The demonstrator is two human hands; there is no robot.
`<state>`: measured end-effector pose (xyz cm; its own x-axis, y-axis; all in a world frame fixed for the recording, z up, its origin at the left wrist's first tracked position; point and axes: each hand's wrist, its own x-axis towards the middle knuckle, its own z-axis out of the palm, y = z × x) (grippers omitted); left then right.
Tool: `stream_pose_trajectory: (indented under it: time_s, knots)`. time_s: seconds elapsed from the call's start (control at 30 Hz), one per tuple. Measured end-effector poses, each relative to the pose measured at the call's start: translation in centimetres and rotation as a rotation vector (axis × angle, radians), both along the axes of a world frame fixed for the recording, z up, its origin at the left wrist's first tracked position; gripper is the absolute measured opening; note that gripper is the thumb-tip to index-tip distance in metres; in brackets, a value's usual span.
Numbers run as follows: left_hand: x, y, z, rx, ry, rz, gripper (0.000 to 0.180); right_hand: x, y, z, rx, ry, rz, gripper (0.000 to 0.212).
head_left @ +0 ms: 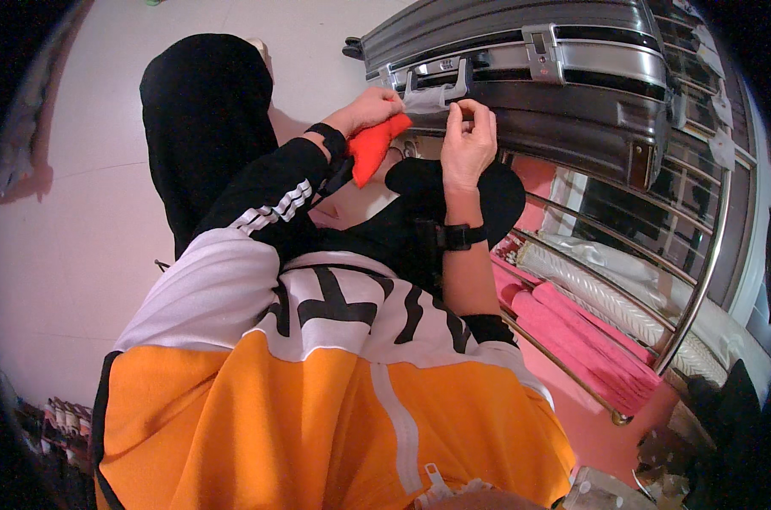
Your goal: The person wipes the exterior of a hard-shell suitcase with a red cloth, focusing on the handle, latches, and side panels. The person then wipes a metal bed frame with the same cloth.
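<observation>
My left hand (370,112) is closed on a bright red cloth (370,155), which hangs below its fingers. A translucent whitish strip (425,100) spans the gap between my hands. At the strip's right end, the thumb and forefinger of my right hand (470,146) are pinched together. Just beyond it are the carry handle (463,81) and side of a dark grey suitcase (564,115) with a silver frame and latches. What lies inside the left fingers, besides the cloth, is hidden. Each wrist wears a black band.
The suitcase lies on its side on a metal-barred rack (715,246). Under it are pink towels (577,340) and a white patterned roll (589,289). My black-clad knees are bent between my arms and the pale tiled floor (71,246). Dark items crowd the lower right.
</observation>
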<state>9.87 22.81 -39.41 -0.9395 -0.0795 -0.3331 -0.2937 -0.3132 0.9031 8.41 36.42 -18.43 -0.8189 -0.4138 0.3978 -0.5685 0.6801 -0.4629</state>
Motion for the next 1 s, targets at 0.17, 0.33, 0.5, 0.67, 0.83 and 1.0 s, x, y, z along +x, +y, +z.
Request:
stream_pose_trajectory:
  time_s: [0.17,0.33,0.5,0.67,0.83,1.0]
  knots:
    - [0.3,-0.1,1.1,-0.033,0.009,0.002,0.017,0.6,0.2,-0.2,0.134,-0.01,0.002,0.018]
    - [0.5,0.2,3.4,0.04,-0.012,0.082,0.02,-0.2,0.0,-0.2,0.296,-0.199,-0.094,0.034]
    - [-0.1,0.1,3.9,0.164,0.007,0.13,0.024,-0.6,0.0,-0.1,0.385,-0.182,-0.131,0.033]
    - [-0.3,0.6,2.3,0.229,-0.012,0.058,0.024,-0.2,-0.3,-0.4,0.109,0.012,-0.017,0.025]
    - [-0.9,1.4,1.6,0.242,-0.012,0.039,0.022,-1.2,-0.7,0.3,0.128,0.154,0.012,0.018]
    - [-1.1,1.6,0.6,0.16,-0.007,0.117,0.022,-2.1,-0.9,1.8,0.136,0.057,-0.004,0.015]
